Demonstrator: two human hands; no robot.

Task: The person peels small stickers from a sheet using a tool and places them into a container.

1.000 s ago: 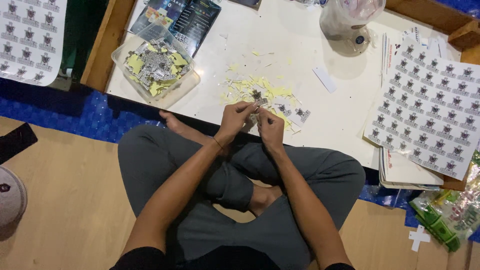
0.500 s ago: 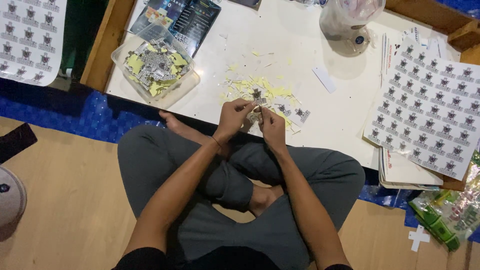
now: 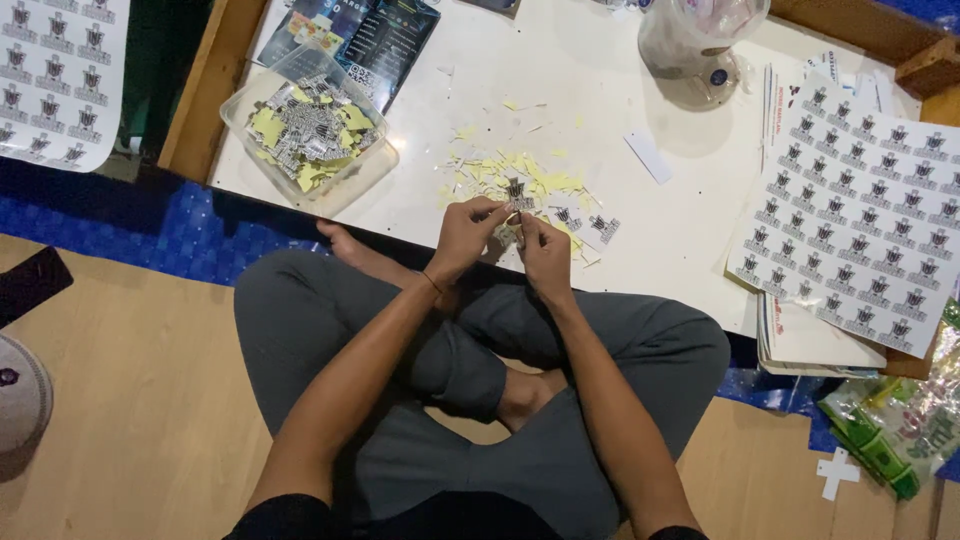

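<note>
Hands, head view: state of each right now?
Left hand: closed, fingertips pinching a small sticker piece at the table edge.
Right hand: closed, pinching the same piece from below.

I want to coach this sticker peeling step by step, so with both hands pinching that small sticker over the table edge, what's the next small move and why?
Probably peel the backing apart: the left hand and right hand both pinch the small sticker just above the pile of yellow scraps, so its backing would likely drop there. The clear tub of finished pieces sits to the left.
</note>
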